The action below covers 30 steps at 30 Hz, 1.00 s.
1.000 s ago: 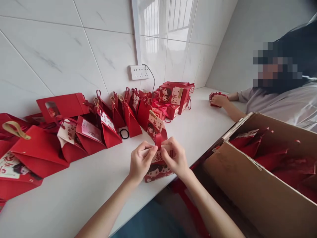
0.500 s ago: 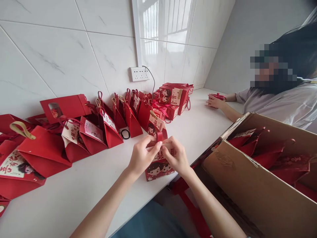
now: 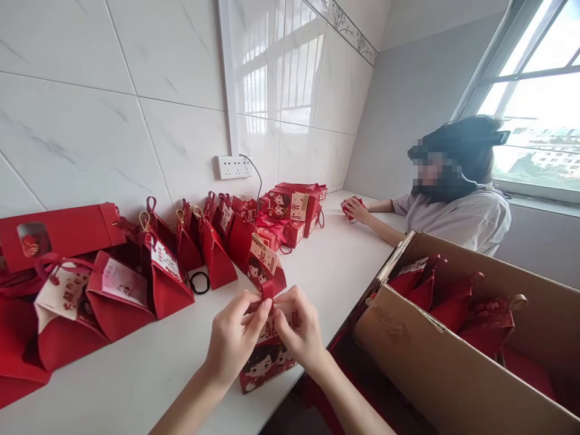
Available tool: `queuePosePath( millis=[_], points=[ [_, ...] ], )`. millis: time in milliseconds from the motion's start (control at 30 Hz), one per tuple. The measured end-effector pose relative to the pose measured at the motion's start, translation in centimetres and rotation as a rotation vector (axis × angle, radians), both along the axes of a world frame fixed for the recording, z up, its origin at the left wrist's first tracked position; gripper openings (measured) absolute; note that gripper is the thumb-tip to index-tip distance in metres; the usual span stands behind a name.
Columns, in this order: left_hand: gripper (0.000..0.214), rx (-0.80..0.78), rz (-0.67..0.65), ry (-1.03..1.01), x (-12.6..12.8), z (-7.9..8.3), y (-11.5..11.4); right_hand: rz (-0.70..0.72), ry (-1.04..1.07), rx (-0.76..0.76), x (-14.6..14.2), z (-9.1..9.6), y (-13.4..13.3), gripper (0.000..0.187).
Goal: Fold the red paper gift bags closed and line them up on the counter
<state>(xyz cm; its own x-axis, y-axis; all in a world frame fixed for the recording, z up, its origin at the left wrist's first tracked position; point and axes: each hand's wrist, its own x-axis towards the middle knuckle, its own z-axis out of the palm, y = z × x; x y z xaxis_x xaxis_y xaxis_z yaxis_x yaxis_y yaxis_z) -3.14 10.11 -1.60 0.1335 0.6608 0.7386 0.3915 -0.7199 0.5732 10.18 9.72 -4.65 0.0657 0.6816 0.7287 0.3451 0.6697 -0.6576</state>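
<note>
A red and cream gift box (image 3: 261, 364) with cartoon faces stands upright on the white counter, just before me. At its top edge is a loop of red ribbon (image 3: 267, 290). My left hand (image 3: 236, 335) is closed, thumb and forefinger pinching the ribbon at its base. My right hand (image 3: 299, 329) is also closed on the top edge of the same box, its thumb tip close to the left thumb. Fingers cover part of the box top. Directly behind it stands a similar box (image 3: 261, 261) with a gold loop.
Red triangular gift boxes (image 3: 170, 284) line the counter (image 3: 181, 362) to the left, with a black hair tie (image 3: 200, 282) by them. More boxes (image 3: 290, 208) are piled behind. A cardboard carton (image 3: 408, 338) holds several red boxes. A co-worker's hand (image 3: 356, 208) holds a red box.
My view has tilted up and swung right, so everything sits lower and further left. Both hands keep their grip at the box top. The co-worker's red box has been tilted up.
</note>
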Motion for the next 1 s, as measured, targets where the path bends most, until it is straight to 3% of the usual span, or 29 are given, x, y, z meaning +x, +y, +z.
queuePosePath(
  millis=[233,533,1000],
  points=[
    [0.013,0.027,0.025,-0.021,0.11,-0.15,0.28,-0.024,0.046,-0.011,-0.25,-0.48,0.13,0.005],
    [0.024,-0.249,0.045,-0.107,0.43,-0.28,-0.23,-0.013,0.011,-0.030,0.36,-0.48,-0.25,0.005],
    [0.027,-0.201,0.102,-0.076,0.57,-0.08,-0.39,0.034,0.011,-0.105,0.68,0.28,-0.54,0.004]
  ],
)
